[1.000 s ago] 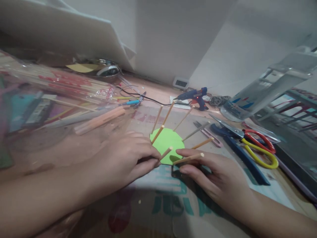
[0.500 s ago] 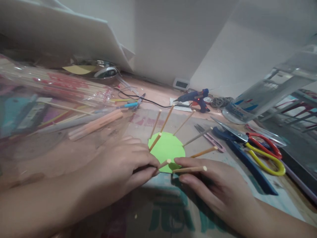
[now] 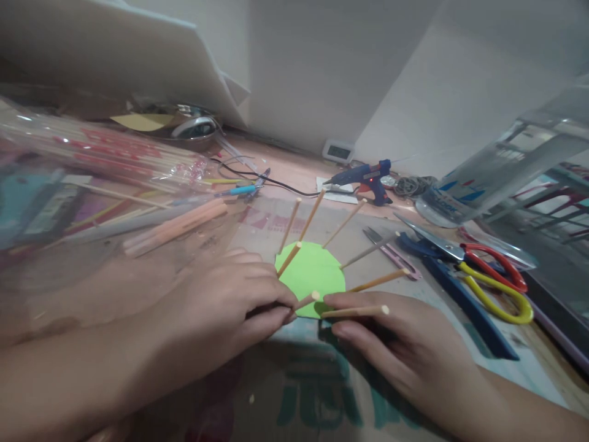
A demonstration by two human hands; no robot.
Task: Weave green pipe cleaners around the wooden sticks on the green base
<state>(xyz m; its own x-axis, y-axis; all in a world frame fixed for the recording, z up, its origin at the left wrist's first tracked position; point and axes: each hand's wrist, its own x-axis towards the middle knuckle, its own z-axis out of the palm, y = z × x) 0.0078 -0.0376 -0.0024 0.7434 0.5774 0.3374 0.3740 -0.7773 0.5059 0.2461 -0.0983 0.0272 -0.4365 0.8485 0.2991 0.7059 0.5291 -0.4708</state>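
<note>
One sheet of printed cardboard (image 3: pixel 267 380) is spread over the table (image 3: pixel 289 161), and at the far left a clear wrapper of long sticks (image 3: pixel 110 147) is seen, somewhat blurred. At the right, a clear bottle (image 3: pixel 488 172) is placed beyond the scissors (image 3: pixel 464 255), whose handles are coloured red and yellow. In the middle, the left hand (image 3: pixel 257 291) and the right hand (image 3: pixel 405 344) are held on either side of a bright green disc (image 3: pixel 310 276), which is set above the cardboard. Behind the disc, a blue glue gun (image 3: pixel 363 178) is laid near the wall, with a small red light lit on it. Around the edge of the disc, eight short sticks are fixed, all slanted outward or upward. By the left thumb and forefinger, the base of the near-left stick (image 3: pixel 307 301) is pinched. The right thumb and forefinger are parted, with the near-right stick (image 3: pixel 356 312) passed between them; whether it is gripped cannot be told, and the other right fingers are hidden.
</note>
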